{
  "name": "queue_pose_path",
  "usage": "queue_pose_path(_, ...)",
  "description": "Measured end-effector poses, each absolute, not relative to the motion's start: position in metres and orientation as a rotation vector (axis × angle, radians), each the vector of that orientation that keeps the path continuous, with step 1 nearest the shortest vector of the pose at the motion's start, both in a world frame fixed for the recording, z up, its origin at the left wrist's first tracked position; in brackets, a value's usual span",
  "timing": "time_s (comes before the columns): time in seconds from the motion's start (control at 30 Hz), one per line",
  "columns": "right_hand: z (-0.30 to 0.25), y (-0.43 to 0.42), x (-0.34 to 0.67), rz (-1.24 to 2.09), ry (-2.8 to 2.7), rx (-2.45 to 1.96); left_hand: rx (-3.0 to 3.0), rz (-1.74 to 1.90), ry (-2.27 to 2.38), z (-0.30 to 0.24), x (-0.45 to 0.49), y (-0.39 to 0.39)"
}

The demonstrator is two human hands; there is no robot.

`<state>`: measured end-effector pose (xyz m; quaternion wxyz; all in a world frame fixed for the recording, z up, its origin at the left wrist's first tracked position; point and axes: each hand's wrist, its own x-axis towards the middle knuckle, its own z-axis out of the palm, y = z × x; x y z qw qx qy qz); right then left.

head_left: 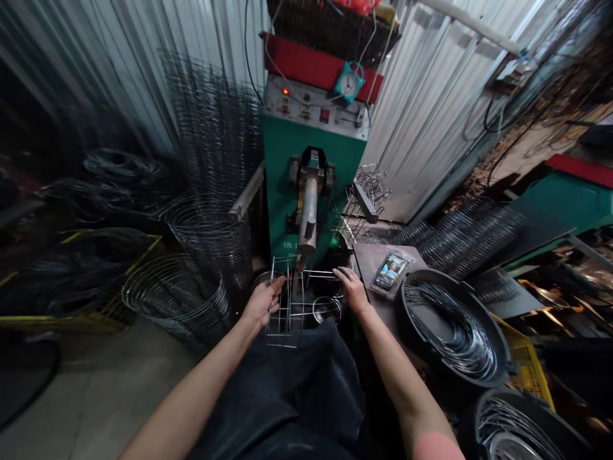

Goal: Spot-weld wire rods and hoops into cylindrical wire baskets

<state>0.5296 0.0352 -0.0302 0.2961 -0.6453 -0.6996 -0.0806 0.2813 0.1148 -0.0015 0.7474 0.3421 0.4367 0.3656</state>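
Observation:
A small wire rack [288, 311] of thin bright metal rods is upright over my lap, below the head of a green spot welding machine [313, 134]. My left hand [262, 303] is closed around the rack's left side. My right hand [352, 289] pinches the right end of thin metal wires [320, 275], which run left to the rack under the welder's electrode tip [299, 262]. I cannot tell whether these wires are joined to the rack. A round metal ring [327, 310] shows below them.
Wire baskets [177, 291] stand at the left. On the right, a phone [390, 271] lies on a metal table beside a black tub [407, 306] of bent wires. Two bars [364, 203] jut from the machine's sides. A small clock [349, 83] hangs above.

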Motion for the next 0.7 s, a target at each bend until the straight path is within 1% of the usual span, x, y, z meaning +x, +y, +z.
queue_pose_path(0.13, -0.032, 0.026, 0.528, -0.249, -1.765, -1.668, 0.739, 0.798, 0.96, -0.003, 0.282, 0.114)
queue_pose_path(0.33, -0.025, 0.016, 0.514, -0.187, -1.608, -1.662, 0.734, 0.815, 0.946, -0.006, 0.281, 0.115)
queue_pose_path(0.53, -0.004, 0.023, 0.494, -0.019, -1.635, -1.665, 0.742, 0.832, 0.941, -0.006, 0.282, 0.117)
queue_pose_path(0.7, 0.001, 0.03, 0.492, 0.062, -1.605, -1.671, 0.749, 0.853, 0.926, -0.007, 0.284, 0.118)
